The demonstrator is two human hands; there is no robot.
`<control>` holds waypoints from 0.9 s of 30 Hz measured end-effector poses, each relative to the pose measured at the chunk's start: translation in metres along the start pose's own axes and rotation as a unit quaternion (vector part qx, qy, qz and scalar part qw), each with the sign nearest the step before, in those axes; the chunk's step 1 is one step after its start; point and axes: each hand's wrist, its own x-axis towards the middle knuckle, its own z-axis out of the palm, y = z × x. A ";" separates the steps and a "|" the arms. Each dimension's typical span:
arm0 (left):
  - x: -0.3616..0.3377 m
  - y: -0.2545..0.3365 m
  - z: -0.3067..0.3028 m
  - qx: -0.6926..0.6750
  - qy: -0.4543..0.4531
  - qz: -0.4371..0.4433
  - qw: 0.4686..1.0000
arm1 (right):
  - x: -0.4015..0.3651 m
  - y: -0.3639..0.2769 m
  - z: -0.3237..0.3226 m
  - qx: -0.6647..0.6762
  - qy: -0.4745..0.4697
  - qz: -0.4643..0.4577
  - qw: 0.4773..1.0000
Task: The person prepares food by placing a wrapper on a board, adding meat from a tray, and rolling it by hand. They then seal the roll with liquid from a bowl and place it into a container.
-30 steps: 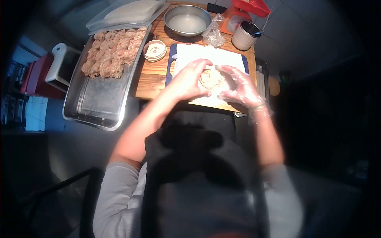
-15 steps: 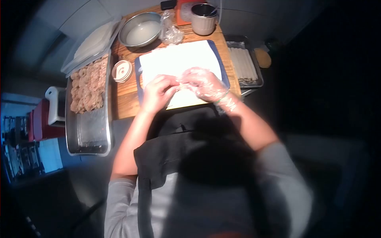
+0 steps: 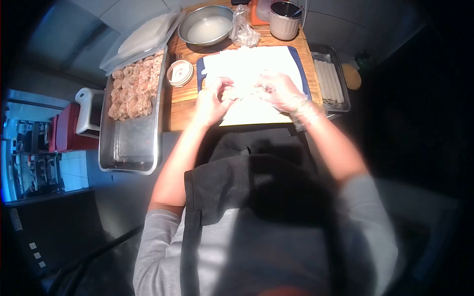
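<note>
On a blue-edged cutting board, a bright white sheet or surface is washed out by the light. My bare left hand is at its near left, fingers and thumb curled around a small lump of pinkish minced meat. My right hand, in a clear plastic glove, is a little to the right over the board. Its fingers are bent together, and what they hold is too bright to make out. A gap of white separates the two hands.
A metal tray of minced-meat portions stands left, with white wrappers in plastic behind. Behind the board are a bowl of cloudy liquid, a plastic bag and a ribbed pot. White rolls fill a right-hand tray.
My hands have moved apart from each other, the right one going right. The meat lump now shows by my left hand. The whole view has shifted, placing the table further right.
</note>
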 end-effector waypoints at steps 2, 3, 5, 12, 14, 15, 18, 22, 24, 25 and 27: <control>0.000 -0.005 0.002 0.038 0.033 0.097 0.994 | -0.004 0.002 -0.017 -0.048 0.013 -0.083 0.995; 0.001 -0.007 0.004 0.056 0.048 0.147 0.986 | -0.007 0.004 -0.027 -0.073 0.021 -0.123 0.990; 0.002 -0.009 0.004 0.062 0.045 0.122 0.990 | -0.018 0.016 -0.038 -0.062 -0.002 -0.063 0.996; -0.003 0.033 -0.011 0.206 -0.012 0.086 0.975 | -0.016 -0.005 -0.039 -0.183 0.074 -0.114 0.974; 0.000 0.045 -0.011 0.230 -0.026 0.054 0.971 | -0.009 0.000 -0.022 -0.160 0.049 -0.110 0.980; 0.002 0.049 -0.010 0.244 -0.032 0.038 0.969 | -0.006 0.002 -0.018 -0.133 0.021 -0.097 0.986; 0.001 0.043 -0.015 0.231 -0.032 0.047 0.971 | -0.007 0.010 -0.036 -0.072 -0.012 -0.116 0.991; 0.002 0.050 -0.004 0.226 0.008 0.148 0.963 | -0.025 0.018 -0.053 -0.091 0.051 -0.110 0.988; 0.012 0.051 0.011 0.270 0.039 0.261 0.926 | -0.029 0.029 -0.057 -0.056 0.017 -0.079 0.995; 0.017 0.059 0.018 0.239 0.022 0.249 0.938 | -0.030 0.030 -0.059 -0.058 0.023 -0.096 0.993; 0.022 0.057 0.032 0.221 0.011 0.229 0.948 | -0.031 0.030 -0.064 -0.061 0.035 -0.128 0.989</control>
